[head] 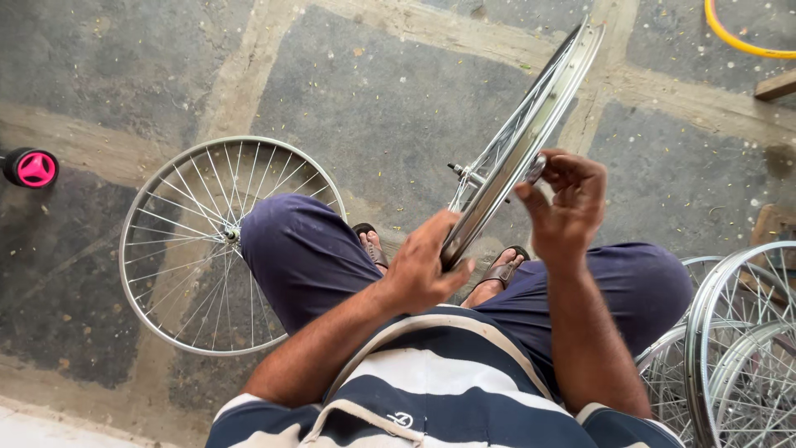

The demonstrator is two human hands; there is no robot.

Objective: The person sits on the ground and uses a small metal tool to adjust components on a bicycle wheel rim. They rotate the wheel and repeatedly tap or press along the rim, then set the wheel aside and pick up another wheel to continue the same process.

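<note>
Seen from the head camera, a seated person in a striped shirt and dark trousers holds a spoked bicycle wheel (531, 124) edge-on above the lap, its silver rim running from near the knees up toward the far right of the scene. The left hand (427, 265) is closed around the near, lower part of the rim, steadying it. The right hand (568, 203) has its fingers curled and pinched on a small metal tool (536, 168) pressed against the rim's right side, near where the spokes seat. The axle and hub (464, 172) project to the left of the rim.

Another bare spoked wheel (166, 249) lies flat on the stone floor (381, 91) at left, partly under the person's knee. More bare wheels (738, 348) are stacked at near right. A small pink and black wheel (31, 168) sits at the far left edge, and a yellow hoop (738, 37) curves at top right.

As a judgement, the held wheel is fully laced and work on its spokes appears under way; how many remain to be adjusted cannot be told.
</note>
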